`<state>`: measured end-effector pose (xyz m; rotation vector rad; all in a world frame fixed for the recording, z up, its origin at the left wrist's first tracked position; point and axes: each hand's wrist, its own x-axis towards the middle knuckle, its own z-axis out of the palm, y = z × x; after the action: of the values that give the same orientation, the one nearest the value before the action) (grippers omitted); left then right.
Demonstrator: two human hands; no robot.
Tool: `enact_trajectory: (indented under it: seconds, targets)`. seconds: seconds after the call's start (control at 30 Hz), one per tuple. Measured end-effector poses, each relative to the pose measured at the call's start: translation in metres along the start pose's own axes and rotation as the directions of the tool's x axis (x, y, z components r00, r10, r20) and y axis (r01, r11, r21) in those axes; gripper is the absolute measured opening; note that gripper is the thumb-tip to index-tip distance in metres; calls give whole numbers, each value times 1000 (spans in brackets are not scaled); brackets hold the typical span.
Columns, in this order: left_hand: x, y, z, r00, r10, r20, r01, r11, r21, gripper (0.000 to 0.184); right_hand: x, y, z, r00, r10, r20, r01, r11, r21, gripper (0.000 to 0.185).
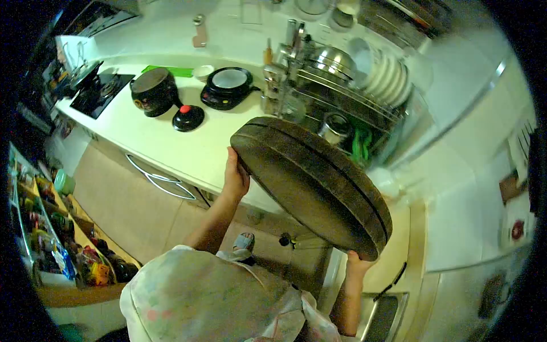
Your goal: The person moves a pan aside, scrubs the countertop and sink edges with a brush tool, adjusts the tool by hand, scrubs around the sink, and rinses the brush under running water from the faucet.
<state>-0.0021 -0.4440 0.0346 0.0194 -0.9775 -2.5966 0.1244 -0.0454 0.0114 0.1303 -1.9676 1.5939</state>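
Note:
A large, thick, round wooden chopping board [307, 188], dark brown with a darker band around its edge, is held up at a tilt in front of me. My left hand [236, 175] grips its left rim, thumb up along the side. At the lower right rim, my right hand [360, 265] is closed on the board, its fingers partly hidden behind the wood. The board covers part of the counter [145, 134] and hangs above it, near the dish rack.
Behind the board stands a dish rack [347, 88] with white plates [390, 80] and a metal bowl [332, 61]. Further left are a dark pot [154, 91], a black lid [188, 118], an electric cooker [225, 88] and a stove [102, 94]. A sink [384, 319] lies lower right.

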Motion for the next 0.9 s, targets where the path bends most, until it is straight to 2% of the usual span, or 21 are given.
enact_trajectory:
  seconds: [0.03, 0.1, 0.2, 0.3, 0.4, 0.5, 0.6, 0.63, 0.7, 0.73, 0.83, 0.87, 0.9]
  targets:
    - [8, 12, -7, 998, -7, -64, 7, 1000, -11, 71, 8, 1, 20, 999, 44, 4, -44, 998, 40, 99]
    - [26, 25, -32, 996, 10, -87, -9, 1000, 7, 71, 23, 9, 54, 992, 129, 18, -130, 985, 111, 103]
    - [40, 49, -63, 995, 40, -95, -34, 997, 63, 71, 32, 36, 89, 995, 79, 65, -90, 980, 177, 96]
    - [42, 84, -76, 991, 37, -129, -22, 993, 114, 70, 33, 4, 143, 983, 182, -16, -180, 980, 88, 86]
    - [41, 113, -100, 971, 23, -240, 31, 975, 218, 70, 51, -31, 185, 929, 354, 109, -368, 915, 166, 75]
    - [35, 141, -107, 934, 78, -349, 31, 954, 297, 72, 84, -70, 227, 893, 317, 320, -345, 938, 35, 66]
    - [23, 168, -117, 891, 73, -447, 102, 929, 356, 74, 94, -62, 261, 853, 346, 390, -404, 912, 72, 61]
    - [19, 173, -119, 870, 87, -486, 119, 918, 378, 74, 98, -64, 273, 844, 311, 437, -391, 914, 105, 55]
    - [9, 179, -125, 852, 96, -515, 130, 913, 386, 75, 102, -47, 291, 770, 373, 517, -458, 888, 41, 53]
    - [4, 180, -133, 838, 83, -539, 155, 912, 381, 75, 104, -55, 301, 763, 377, 525, -469, 882, 48, 52]
    - [-10, 185, -146, 827, 44, -560, 212, 899, 384, 72, 107, -38, 324, 646, 449, 617, -551, 834, -30, 45]
    - [-14, 183, -144, 813, 36, -582, 234, 895, 381, 70, 103, -34, 334, 693, 451, 562, -540, 842, -10, 51]
    - [-19, 183, -142, 797, 27, -604, 256, 890, 377, 69, 102, -30, 340, 659, 501, 561, -583, 812, -40, 52]
